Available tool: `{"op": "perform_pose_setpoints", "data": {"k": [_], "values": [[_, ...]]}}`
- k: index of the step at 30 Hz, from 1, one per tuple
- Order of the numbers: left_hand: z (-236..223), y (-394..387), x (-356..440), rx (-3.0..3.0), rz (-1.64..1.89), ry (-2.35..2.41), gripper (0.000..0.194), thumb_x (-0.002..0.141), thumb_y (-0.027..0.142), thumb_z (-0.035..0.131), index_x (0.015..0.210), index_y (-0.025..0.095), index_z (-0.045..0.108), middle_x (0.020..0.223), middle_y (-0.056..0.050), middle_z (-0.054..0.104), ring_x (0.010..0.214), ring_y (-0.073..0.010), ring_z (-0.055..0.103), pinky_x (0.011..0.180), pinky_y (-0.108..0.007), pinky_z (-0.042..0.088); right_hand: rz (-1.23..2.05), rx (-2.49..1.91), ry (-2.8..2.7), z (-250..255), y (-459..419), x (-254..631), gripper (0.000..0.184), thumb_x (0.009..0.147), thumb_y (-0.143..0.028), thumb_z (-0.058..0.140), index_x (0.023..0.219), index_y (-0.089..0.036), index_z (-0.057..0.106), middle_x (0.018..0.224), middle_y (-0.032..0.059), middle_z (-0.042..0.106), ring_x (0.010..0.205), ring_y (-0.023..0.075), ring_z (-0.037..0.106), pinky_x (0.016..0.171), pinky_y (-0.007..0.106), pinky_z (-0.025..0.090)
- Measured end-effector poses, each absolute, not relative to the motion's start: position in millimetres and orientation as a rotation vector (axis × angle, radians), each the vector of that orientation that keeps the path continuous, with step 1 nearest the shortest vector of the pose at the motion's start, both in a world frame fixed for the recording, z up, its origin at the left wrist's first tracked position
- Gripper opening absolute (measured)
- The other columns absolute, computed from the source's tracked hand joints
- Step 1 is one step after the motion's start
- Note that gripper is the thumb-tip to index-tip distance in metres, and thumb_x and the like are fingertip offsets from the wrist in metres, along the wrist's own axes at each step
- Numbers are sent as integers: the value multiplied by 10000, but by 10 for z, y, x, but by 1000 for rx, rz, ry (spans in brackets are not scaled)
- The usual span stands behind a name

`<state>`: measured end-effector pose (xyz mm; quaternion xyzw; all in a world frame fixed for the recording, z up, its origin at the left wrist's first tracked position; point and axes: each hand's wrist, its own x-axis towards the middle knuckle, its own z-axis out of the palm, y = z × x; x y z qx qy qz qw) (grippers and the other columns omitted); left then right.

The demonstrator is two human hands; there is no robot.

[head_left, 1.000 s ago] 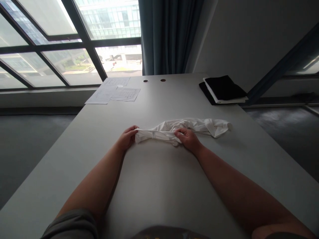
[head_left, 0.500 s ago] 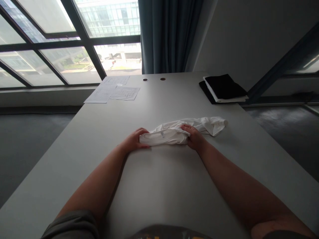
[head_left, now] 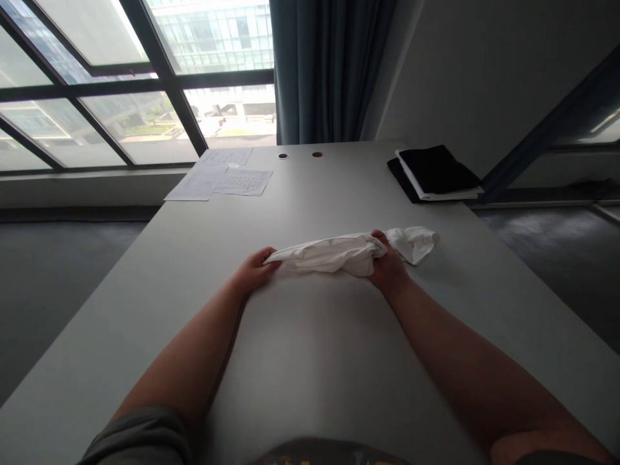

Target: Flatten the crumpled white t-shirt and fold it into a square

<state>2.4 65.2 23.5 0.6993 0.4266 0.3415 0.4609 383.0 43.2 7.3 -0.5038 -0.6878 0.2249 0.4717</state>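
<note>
A white garment (head_left: 327, 254), bunched lengthwise and possibly a shirt, stretches between my two hands over the table. My left hand (head_left: 258, 268) pinches its left end, thumb and fingers closed on the edge. Round the bunched cloth farther right, my right hand (head_left: 387, 263) is closed, with part of its fingers hidden by the fabric. Beyond my right hand a crumpled part of the same white cloth lies on the tabletop.
The pale table (head_left: 310, 361) reaches toward a window and a blue curtain (head_left: 329, 71). Paper sheets (head_left: 194, 181) lie at its far left. Folded black and white cloths (head_left: 436, 171) are stacked at the far right. Two round holes mark the far edge.
My hands have moved apart, the left slightly left and the right slightly right. The cloth between them is pulled straighter, and the neckline-like opening with its small tag has turned out of sight.
</note>
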Motion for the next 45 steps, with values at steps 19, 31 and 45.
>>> {"op": "perform_pose_setpoints", "data": {"k": [19, 31, 45], "values": [[171, 690, 76, 1965, 796, 1081, 1185, 777, 524, 829, 1690, 234, 131, 1326, -147, 670, 1286, -321, 615, 1118, -471, 463, 77, -1405, -1940, 282, 218, 3328, 385, 931, -524, 676, 1192, -246, 720, 1133, 124, 672, 1134, 334, 613, 1066, 496, 444], [154, 686, 150, 2086, 795, 1335, 349, 845, 415, 714, 1130, 218, 684, 790, -15, 635, 772, -211, 613, 777, -334, 512, 343, -1300, -2114, 249, 276, 3335, 185, 951, -362, 610, 869, -217, 691, 811, 46, 671, 786, 221, 624, 789, 345, 465], [87, 847, -111, 1688, 1323, 1740, 370, 783, 248, 710, 1101, 220, 523, 939, 7, 582, 842, -172, 569, 810, -308, 482, 24, -1373, -1471, 218, 424, 3693, 216, 933, -432, 639, 886, -222, 648, 834, 36, 684, 770, 211, 635, 795, 360, 537]]}}
